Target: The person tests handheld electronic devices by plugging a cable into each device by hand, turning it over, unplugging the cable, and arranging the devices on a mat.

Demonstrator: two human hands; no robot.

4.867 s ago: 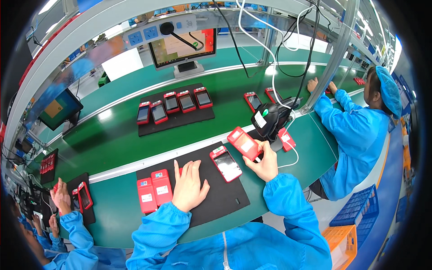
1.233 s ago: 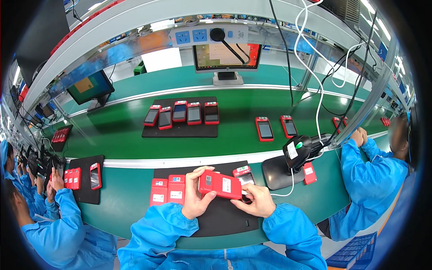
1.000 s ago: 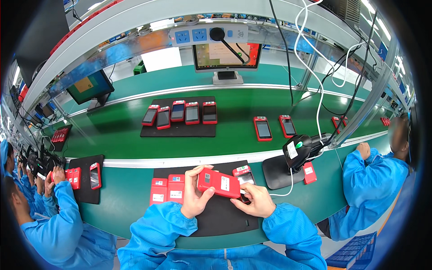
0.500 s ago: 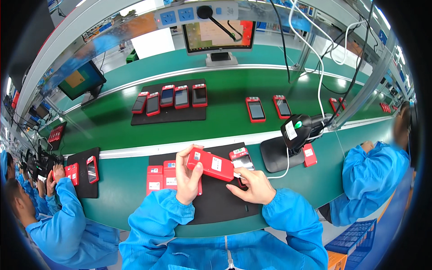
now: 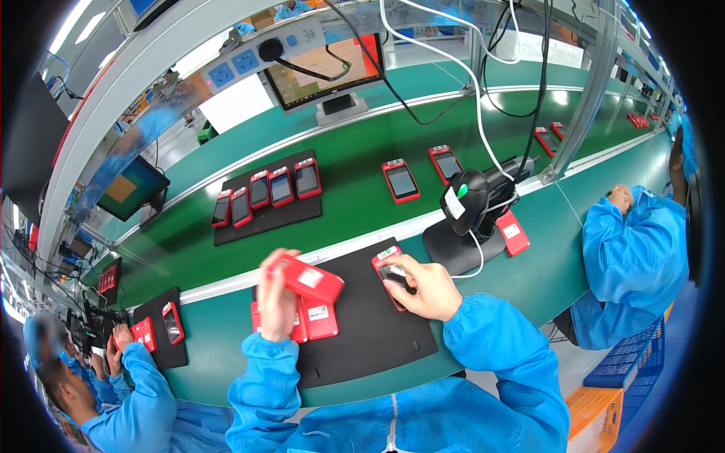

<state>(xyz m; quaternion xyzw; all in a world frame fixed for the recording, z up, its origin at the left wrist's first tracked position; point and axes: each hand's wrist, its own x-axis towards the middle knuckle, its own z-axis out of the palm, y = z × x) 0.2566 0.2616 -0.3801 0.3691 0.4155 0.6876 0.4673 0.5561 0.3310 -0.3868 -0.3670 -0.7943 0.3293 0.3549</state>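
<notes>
My left hand [image 5: 278, 308], blurred by motion, grips a red handheld terminal [image 5: 316, 281] by its left end, back side up with a white label. Below it, several red handheld terminals [image 5: 322, 322] lie face down side by side on the black mat [image 5: 362, 343]; my hand partly covers them. My right hand [image 5: 432, 291] is on another red handheld terminal [image 5: 384, 254], which lies screen up at the mat's far right. Thumb and fingers close over this terminal and hide much of its screen.
A black scanner [image 5: 462, 202] on a stand, with a white cable, is right of the mat beside a face-down red terminal [image 5: 513, 232]. More terminals lie on the green conveyor [image 5: 351, 204], some on a black pad [image 5: 302, 213]. Co-workers in blue sit left and right.
My left hand has moved left with its terminal, over the face-down ones. My right hand has left that terminal and gone to the one lying screen up. The view has tilted and shifted.
</notes>
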